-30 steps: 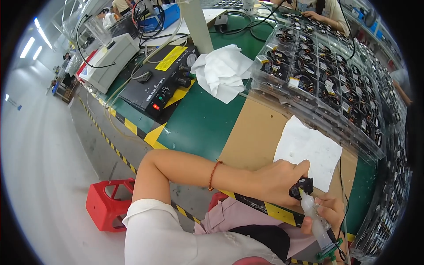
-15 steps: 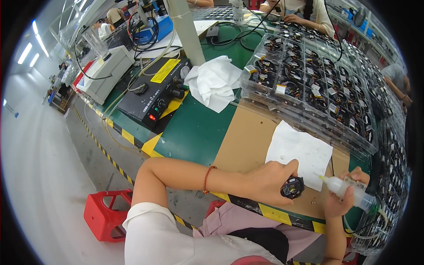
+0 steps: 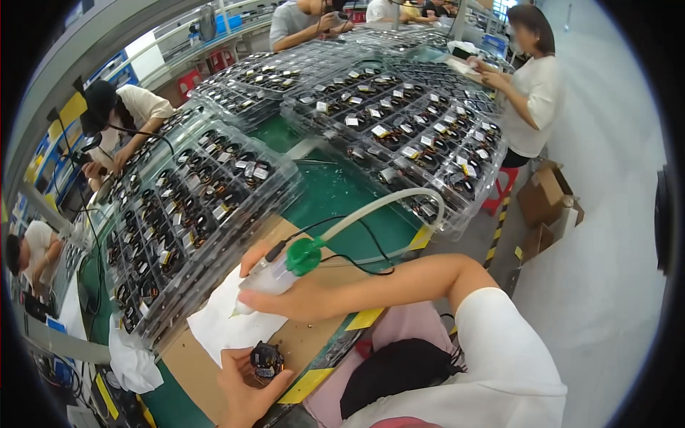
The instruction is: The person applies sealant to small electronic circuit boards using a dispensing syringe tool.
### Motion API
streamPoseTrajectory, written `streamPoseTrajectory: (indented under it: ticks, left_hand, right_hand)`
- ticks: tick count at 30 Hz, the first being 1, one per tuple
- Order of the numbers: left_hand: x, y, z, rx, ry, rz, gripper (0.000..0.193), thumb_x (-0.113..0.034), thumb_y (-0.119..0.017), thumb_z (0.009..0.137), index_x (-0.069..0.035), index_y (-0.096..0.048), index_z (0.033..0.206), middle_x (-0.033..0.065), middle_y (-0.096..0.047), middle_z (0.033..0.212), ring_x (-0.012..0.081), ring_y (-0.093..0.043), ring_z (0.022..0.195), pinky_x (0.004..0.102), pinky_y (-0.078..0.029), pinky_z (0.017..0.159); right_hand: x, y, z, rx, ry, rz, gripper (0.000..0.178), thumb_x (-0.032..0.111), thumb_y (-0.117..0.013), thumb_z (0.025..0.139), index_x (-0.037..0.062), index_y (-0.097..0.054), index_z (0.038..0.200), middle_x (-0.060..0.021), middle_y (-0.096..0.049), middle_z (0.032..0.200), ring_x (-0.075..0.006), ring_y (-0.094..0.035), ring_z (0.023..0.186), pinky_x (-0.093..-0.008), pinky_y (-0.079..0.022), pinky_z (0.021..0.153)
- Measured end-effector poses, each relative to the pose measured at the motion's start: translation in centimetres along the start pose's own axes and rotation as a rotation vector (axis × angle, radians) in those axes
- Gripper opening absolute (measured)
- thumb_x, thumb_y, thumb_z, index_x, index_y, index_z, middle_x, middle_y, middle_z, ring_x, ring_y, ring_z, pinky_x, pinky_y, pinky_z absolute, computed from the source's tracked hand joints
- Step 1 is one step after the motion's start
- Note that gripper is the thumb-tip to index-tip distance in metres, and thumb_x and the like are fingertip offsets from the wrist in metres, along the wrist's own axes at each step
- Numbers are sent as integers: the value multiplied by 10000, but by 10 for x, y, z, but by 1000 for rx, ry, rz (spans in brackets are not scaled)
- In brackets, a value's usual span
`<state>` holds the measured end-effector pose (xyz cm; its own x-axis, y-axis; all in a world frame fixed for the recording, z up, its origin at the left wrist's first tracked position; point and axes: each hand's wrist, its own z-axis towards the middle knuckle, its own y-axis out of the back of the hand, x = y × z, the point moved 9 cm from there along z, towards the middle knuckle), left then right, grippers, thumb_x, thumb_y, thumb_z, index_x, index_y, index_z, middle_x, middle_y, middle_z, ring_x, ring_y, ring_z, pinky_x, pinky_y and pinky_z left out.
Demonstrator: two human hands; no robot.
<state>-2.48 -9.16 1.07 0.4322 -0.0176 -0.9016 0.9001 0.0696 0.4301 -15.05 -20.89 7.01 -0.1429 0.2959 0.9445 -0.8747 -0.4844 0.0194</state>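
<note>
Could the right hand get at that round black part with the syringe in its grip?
Probably yes: the right hand holds the syringe near the black part, which sits face-up in the left hand. Nothing seems to stand between them, though the syringe fills that grip.

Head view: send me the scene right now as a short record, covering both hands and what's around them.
Left-hand grip: round black part, held between thumb and fingers
Right-hand grip: translucent syringe with green cap
Syringe tip: over the white sheet, apart from the black part; contact with the sheet unclear
Line: pale hose running from the green cap
Work surface: brown board on green table
Nearby: clear compartment trays holding black wired parts
Others: person in white top standing at right
</note>
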Motion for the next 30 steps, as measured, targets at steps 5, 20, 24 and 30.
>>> streamPoseTrajectory:
  ticks: [5,20,24,30]
  left_hand:
    - [-4,3,1,9,53,-24,538,-88,-783,585,-9,-396,950,95,-570,840,146,-581,725,254,-469,668]
    - [5,6,-1,54,40,-40,465,-114,-710,664,-21,-392,990,46,-561,771,109,-558,686,222,-438,634]
    - [-1,3,1,89,2,-10,488,-137,-718,657,-19,-392,1000,49,-561,794,107,-554,695,226,-440,641]
    - [3,2,-2,118,-4,-18,523,-147,-719,633,-11,-383,1009,58,-560,814,107,-544,706,228,-437,650]
  right_hand:
    - [-18,-21,-3,108,-73,144,262,164,-647,754,64,-482,931,-29,-498,866,-94,-469,795,-255,-400,684]
    - [-14,-16,2,-17,100,146,261,104,-660,737,61,-464,904,-23,-496,767,-80,-512,685,-234,-444,566]
    - [-12,-13,1,-23,128,171,259,100,-664,729,64,-471,899,-19,-499,764,-72,-499,684,-227,-419,563]
    - [-2,-16,-1,-10,252,30,265,104,-667,722,64,-477,901,-18,-502,768,-67,-480,691,-231,-404,576]
